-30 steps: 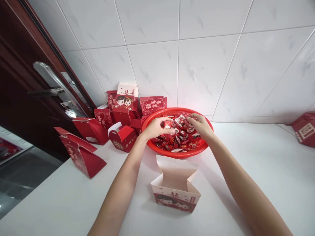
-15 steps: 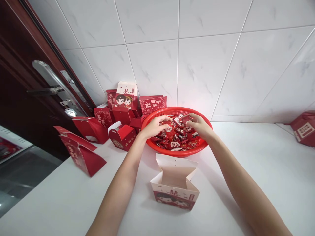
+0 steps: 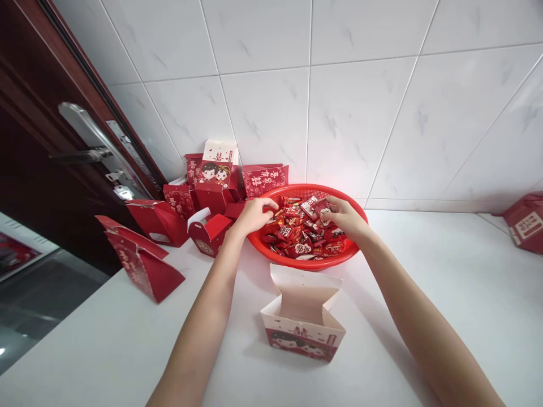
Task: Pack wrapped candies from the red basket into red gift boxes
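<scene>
Right of frame center, the right hand [image 3: 347, 219] pinches a glossy red packet [image 3: 323, 210] over the round-rimmed, perforated plastic basket [image 3: 309, 265], heaped with crinkled candies [image 3: 302, 230]. The left hand [image 3: 257, 215], fingers loosely curled and released, is at the basket's left edge; a half second ago it was farther in, over the candies. At lower center, the angular, open-topped paperboard box [image 3: 302, 333] stands on the smooth white table [image 3: 382, 362], its cream sides creased inward.
</scene>
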`<state>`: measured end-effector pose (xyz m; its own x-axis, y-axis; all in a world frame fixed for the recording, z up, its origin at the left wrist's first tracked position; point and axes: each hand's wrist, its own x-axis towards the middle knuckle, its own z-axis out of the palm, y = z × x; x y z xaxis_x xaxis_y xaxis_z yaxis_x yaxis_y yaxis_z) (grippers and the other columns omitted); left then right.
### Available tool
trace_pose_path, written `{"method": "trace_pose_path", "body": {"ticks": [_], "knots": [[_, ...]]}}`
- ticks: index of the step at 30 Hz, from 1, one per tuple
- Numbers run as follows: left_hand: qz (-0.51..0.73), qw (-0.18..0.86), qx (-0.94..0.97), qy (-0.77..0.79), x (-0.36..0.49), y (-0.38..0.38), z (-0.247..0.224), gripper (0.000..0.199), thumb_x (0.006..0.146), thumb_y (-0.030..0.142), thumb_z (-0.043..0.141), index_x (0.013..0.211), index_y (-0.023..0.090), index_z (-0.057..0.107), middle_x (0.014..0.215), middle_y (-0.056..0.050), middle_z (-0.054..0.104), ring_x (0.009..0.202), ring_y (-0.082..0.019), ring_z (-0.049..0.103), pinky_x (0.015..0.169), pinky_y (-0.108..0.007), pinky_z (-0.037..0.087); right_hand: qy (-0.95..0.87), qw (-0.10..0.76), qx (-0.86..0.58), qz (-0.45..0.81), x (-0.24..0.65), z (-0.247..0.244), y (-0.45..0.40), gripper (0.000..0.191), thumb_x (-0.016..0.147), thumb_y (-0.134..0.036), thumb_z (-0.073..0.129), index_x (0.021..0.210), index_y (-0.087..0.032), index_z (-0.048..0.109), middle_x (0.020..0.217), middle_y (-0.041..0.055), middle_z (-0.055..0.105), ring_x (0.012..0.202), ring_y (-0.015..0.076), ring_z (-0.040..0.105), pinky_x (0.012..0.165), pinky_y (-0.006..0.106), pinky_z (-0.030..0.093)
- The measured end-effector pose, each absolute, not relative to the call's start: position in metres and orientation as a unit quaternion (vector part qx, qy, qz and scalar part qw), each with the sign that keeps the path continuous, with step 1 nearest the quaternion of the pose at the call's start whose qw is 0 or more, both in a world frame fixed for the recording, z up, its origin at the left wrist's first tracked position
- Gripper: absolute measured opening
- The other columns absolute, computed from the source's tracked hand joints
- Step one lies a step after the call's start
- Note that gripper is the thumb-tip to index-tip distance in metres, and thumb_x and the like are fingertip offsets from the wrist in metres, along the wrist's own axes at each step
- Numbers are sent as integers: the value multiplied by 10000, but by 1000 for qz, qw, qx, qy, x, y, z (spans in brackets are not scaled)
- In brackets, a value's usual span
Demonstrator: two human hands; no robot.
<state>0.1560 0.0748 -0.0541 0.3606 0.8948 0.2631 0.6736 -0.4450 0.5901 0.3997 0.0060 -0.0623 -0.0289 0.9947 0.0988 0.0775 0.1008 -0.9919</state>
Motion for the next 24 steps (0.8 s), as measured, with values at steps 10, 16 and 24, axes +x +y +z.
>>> {"method": "trace_pose_path", "body": {"ticks": [10, 16, 24], "knots": [[142, 162, 860, 463, 161, 70, -55, 323, 740, 127, 642, 994, 232, 811, 1113, -61, 776, 1098, -301, 688, 977, -371, 505, -564, 497, -483, 450, 399, -65, 8, 195, 632, -176, 583, 821, -221, 581, 762, 14, 723, 652, 176, 658, 525, 264, 509], [23, 195, 879, 434, 180, 64, -57, 470, 766, 64, 548, 1134, 251, 775, 1297, -63, 714, 1253, -287, 624, 1106, -393, 427, -565, 496, -486, 445, 398, -64, 6, 200, 640, -181, 592, 837, -215, 587, 777, 14, 719, 648, 173, 655, 545, 270, 524], [-71, 115, 854, 502, 193, 47, -50, 574, 771, 68, 591, 1307, 259, 666, 1402, -120, 626, 1390, -322, 486, 1193, -577, 246, -563, 492, -495, 443, 396, -62, 5, 217, 660, -149, 576, 867, -208, 605, 750, -2, 702, 601, 148, 631, 534, 254, 521]]}}
